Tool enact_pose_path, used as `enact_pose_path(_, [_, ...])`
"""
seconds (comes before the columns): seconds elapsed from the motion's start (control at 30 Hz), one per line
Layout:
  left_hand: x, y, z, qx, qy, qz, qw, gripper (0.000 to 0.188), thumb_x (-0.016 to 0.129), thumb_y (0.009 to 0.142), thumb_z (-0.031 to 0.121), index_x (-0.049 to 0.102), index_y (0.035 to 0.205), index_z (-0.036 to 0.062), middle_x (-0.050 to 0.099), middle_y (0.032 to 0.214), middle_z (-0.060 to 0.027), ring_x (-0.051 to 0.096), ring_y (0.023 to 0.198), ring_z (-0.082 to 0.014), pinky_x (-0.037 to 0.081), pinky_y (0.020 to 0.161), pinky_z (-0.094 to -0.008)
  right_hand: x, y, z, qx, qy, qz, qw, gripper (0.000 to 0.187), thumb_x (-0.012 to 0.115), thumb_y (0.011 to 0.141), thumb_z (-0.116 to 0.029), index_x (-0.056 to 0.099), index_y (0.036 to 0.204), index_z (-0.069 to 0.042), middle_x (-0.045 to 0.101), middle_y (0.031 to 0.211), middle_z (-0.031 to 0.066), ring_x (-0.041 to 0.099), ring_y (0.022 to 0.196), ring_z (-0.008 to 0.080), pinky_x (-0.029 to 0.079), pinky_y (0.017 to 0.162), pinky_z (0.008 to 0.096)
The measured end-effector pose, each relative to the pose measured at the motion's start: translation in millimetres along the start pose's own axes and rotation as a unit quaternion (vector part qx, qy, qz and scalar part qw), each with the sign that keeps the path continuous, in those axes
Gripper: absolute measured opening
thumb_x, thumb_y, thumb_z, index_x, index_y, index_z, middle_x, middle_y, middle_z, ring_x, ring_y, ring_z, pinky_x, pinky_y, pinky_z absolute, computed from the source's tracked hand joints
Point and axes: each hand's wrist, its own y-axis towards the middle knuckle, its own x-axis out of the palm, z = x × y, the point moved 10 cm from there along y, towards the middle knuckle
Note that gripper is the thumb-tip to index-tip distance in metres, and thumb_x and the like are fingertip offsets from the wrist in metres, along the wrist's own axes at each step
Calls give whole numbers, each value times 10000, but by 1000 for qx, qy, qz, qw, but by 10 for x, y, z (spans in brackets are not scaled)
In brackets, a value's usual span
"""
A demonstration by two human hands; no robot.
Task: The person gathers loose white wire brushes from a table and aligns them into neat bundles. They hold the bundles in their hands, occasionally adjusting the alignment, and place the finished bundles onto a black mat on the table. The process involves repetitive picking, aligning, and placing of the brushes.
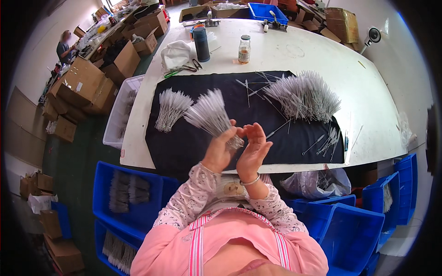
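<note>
My left hand is closed round a thick bundle of straw brushes, white bristles pointing up and away, wire loop ends toward me. Beside those loop ends is my right hand, palm turned toward the bundle and fingers apart, with nothing visible in it. A smaller bunch of brushes lies to the left on the dark cloth. At the right a large heap of brushes covers the cloth's far corner. Several loose brushes lie near its right edge.
On the white table stand a dark flask and a glass jar, with scissors nearby. Blue bins and a white crate flank the table. A clear plastic bag sits by the near right edge.
</note>
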Motion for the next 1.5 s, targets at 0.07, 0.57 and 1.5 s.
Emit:
enact_pose_path(0.07, [109,-66,-184,6,69,-23,997,342,609,863,82,507,1189,92,625,938,-26,616,892,-147,504,822,-326,-81,23,108,48,52,54,996,665,240,959,-577,477,1242,-23,563,1118,116,520,1049,204,390,937,339])
enact_pose_path(0.57, [-137,-81,-96,32,336,-56,940,242,639,796,-59,608,1022,23,619,784,-26,549,603,-90,427,493,-222,-80,169,330,189,-80,-120,971,153,574,914,-114,616,1013,-5,629,833,-13,544,707,35,448,627,190])
enact_pose_path(1.5, [-318,-164,-126,4,264,-18,964,336,639,823,-6,505,1125,53,639,882,-55,578,681,-111,454,526,-237,-135,190,427,291,-38,-124,948,111,637,879,-114,585,839,-25,560,666,-12,463,521,45,361,470,190])
